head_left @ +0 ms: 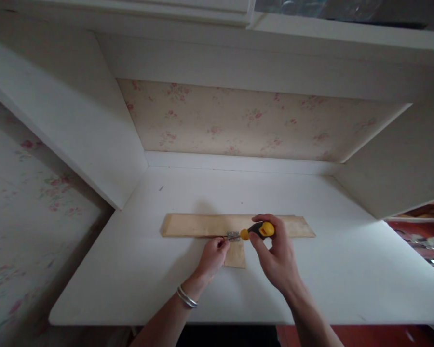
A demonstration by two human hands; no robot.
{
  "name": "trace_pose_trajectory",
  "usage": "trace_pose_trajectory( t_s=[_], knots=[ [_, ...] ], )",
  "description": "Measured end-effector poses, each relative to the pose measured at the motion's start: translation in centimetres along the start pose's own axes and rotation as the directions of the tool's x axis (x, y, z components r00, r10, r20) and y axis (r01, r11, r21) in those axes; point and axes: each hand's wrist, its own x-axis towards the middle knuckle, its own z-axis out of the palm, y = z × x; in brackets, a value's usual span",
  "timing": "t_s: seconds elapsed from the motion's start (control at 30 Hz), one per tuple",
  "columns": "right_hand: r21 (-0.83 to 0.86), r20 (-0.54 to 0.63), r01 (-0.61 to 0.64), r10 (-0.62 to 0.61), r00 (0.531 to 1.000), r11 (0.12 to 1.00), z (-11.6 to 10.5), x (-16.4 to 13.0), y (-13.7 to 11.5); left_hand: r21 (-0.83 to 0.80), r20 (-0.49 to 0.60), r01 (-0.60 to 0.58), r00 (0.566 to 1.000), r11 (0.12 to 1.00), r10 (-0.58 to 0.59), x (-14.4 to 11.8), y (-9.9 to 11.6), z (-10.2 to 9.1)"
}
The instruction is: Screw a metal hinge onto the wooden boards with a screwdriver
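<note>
A long pale wooden board point(198, 225) lies crosswise on the white desktop, with a short wooden piece point(237, 258) at its near edge, roughly mid-length. A small metal hinge point(233, 236) with holes is over the place where the two pieces meet. My right hand point(277, 255) is closed around the yellow and black handle of a screwdriver point(262, 230), whose shaft points left across the hinge. Beside the hinge's left end, my left hand point(213, 258) has thumb and forefinger pinched together near the screwdriver's tip. What those fingertips hold is too small to make out.
The white desktop point(130, 279) is bounded by side panels point(83, 115) and a low back strip point(238, 161). A small dark bit point(161, 188) lies at the back left. Overhead is a shelf point(202, 53); the rounded desk edge is near me.
</note>
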Motion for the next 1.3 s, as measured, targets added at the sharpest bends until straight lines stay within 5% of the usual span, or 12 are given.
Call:
trace_pose_trajectory(
  t_s=[0.2, 0.43, 0.6, 0.8, 0.97, 1.13, 1.3],
  knots=[
    [-0.164, -0.086, 0.046, -0.061, 0.994, 0.985, -0.4, 0.4, -0.1, 0.021, -0.019, 0.003, 1.000, 1.000, -0.003, 0.1, -0.1, 0.0],
    [-0.136, 0.110, 0.064, -0.049, 0.993, 0.989, -0.7, 0.8, -1.3, 0.092, -0.062, -0.024, 0.998, 0.995, 0.030, 0.5, -0.6, 0.1],
    [-0.302, 0.050, 0.126, -0.117, 0.992, 0.945, -0.8, 1.9, -2.0, 0.124, -0.064, -0.058, 0.996, 0.991, 0.066, 0.6, -0.6, 0.0],
    [-0.359, 0.359, 0.301, -0.167, 0.919, 0.883, -2.6, 4.2, -2.9, 0.146, -0.082, -0.067, 0.994, 0.987, 0.079, 0.5, -0.5, -0.1],
    [-0.523, 0.430, 0.366, -0.132, 0.893, 0.769, -3.2, 5.8, -3.1, 0.134, -0.076, -0.058, 0.995, 0.989, 0.069, 0.4, -0.4, -0.1],
    [-0.414, 0.625, 0.516, -0.178, 0.760, 0.750, -3.4, 6.7, -3.4, 0.121, -0.077, -0.053, 0.995, 0.991, 0.062, 0.4, -0.3, -0.1],
    [-0.502, 0.599, 0.499, -0.132, 0.790, 0.706, -2.5, 7.5, -3.6, 0.126, -0.079, -0.052, 0.995, 0.991, 0.062, 0.4, -0.4, 0.0]
  ],
)
